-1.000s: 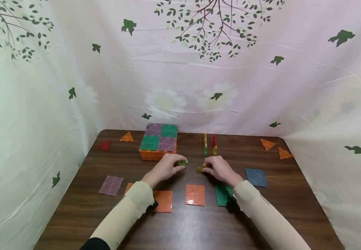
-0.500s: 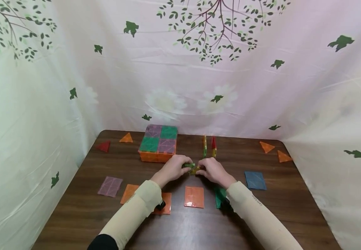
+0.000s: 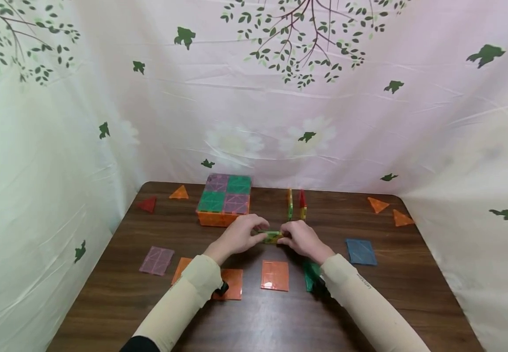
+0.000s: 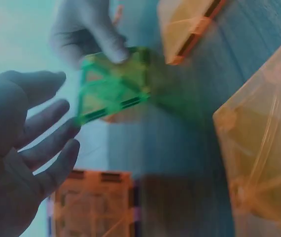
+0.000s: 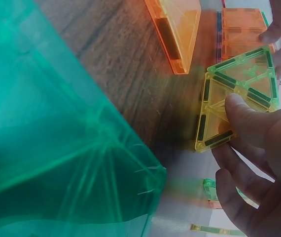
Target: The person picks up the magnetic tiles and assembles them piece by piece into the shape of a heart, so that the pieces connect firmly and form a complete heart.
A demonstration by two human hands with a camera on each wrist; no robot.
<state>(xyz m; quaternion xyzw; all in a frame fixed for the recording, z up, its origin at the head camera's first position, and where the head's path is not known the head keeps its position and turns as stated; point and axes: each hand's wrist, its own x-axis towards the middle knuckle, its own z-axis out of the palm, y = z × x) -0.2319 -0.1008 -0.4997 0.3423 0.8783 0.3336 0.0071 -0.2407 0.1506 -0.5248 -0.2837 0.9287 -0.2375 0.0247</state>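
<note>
My right hand [image 3: 305,238] pinches a translucent yellow triangle tile [image 5: 212,108], thumb on its near face. Edge to edge with it stands a green triangle tile [image 5: 255,70], the two making one flat, upright four-sided panel. My left hand [image 4: 24,133] is at the green tile's other side, its fingers loosely spread and not wrapped round it. Whether a fingertip touches the green edge, I cannot tell. Behind the right hand, two thin upright panels are set side by side, one orange and green [image 3: 290,204], the other red and yellow [image 3: 302,205].
A box of tiles with orange sides [image 3: 219,219] and a purple and green top stands at the back. Flat orange [image 3: 274,275], green [image 3: 310,277], blue [image 3: 361,252] and purple [image 3: 157,260] squares lie about. Red [image 3: 148,204] and orange [image 3: 378,205] triangles lie towards the back corners.
My hands have come together from apart, and the green and yellow triangles now meet along an edge. The left fingers have loosened from the green triangle.
</note>
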